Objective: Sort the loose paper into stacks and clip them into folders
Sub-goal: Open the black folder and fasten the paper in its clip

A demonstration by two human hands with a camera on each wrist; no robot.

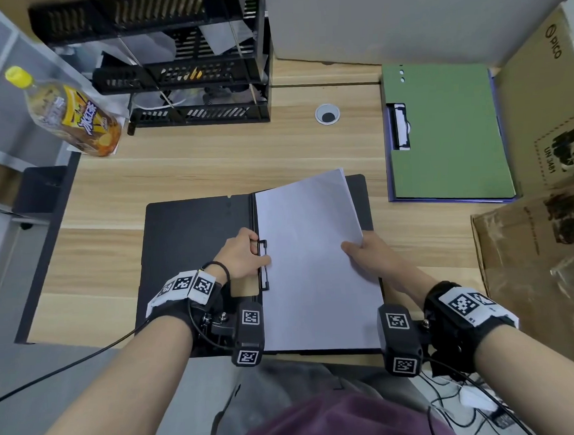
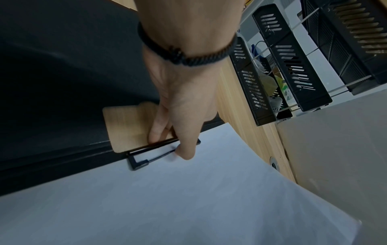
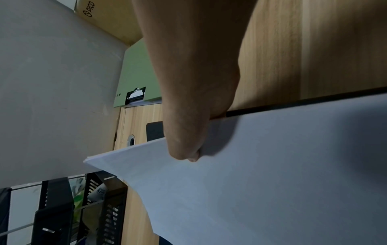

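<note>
A black folder (image 1: 195, 254) lies open at the desk's front edge. A stack of white paper (image 1: 314, 265) rests on its right half, its far right corner lifted. My left hand (image 1: 244, 255) grips the folder's black wire clip (image 1: 264, 264) at the spine, thumb on the paper's left edge (image 2: 184, 154). My right hand (image 1: 369, 256) pinches the stack's right edge, thumb on top (image 3: 184, 149), fingers underneath. The clip's frame (image 2: 146, 155) lies over the paper's edge.
A closed green folder (image 1: 446, 134) lies on a purple one at the right rear. Black mesh trays (image 1: 187, 73) stand at the back left beside a tea bottle (image 1: 67, 115). Cardboard boxes (image 1: 545, 140) crowd the right side. A cable grommet (image 1: 327, 114) sits mid-desk.
</note>
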